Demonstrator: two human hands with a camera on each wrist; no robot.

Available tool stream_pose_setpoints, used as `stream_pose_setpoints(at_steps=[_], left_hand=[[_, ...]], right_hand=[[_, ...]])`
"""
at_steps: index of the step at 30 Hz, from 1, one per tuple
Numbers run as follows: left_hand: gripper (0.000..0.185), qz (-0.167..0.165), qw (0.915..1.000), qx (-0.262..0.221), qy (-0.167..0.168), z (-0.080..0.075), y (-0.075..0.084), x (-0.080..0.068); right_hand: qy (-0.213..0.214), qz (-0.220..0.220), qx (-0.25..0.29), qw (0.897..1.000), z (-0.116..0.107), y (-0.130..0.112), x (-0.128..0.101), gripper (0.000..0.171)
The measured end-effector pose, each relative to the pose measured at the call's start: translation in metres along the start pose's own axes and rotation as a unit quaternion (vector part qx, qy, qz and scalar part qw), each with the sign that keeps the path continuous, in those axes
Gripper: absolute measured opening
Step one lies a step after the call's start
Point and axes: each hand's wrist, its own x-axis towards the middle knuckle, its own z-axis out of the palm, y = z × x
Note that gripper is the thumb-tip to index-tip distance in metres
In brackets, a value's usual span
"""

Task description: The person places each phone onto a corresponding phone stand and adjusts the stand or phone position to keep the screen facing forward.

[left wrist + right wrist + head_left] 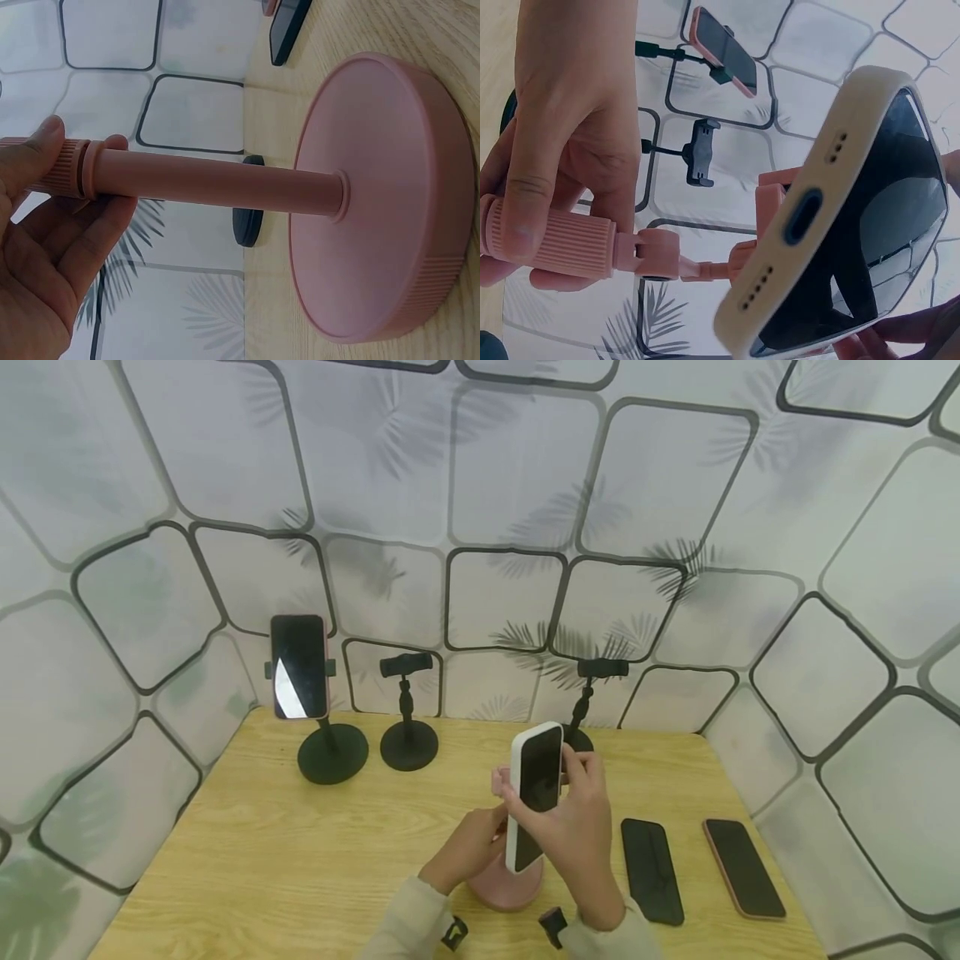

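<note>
Right hand: your right hand (581,827) grips the cream-cased phone (534,793) upright over the pink stand's clamp (769,217).
Left hand: your left hand (471,847) pinches the ribbed collar (566,244) on the smooth pink stand (375,199).
Table: two flat phones (651,868) lie right on wood-grain.
Far: black round-based stands (408,714).

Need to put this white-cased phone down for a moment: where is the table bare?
Bare table stretches from the left edge to the pink stand, in front of the black stands. Crowded on the right: two phones lie flat there.
</note>
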Motion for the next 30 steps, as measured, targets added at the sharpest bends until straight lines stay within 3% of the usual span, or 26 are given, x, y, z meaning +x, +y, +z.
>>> stream_pose_setpoints(at_steps=[14, 30], left_hand=[[0.023, -0.007, 0.9999, 0.008, -0.005, 0.001, -0.001, 0.001], [0.028, -0.008, 0.9999, 0.002, -0.01, 0.001, 0.001, 0.001]], right_hand=[[0.033, -0.047, -0.002, 0.998, 0.011, 0.007, 0.001, 0.067], [-0.026, 0.025, 0.051, 0.998, 0.012, 0.009, 0.001, 0.063]])
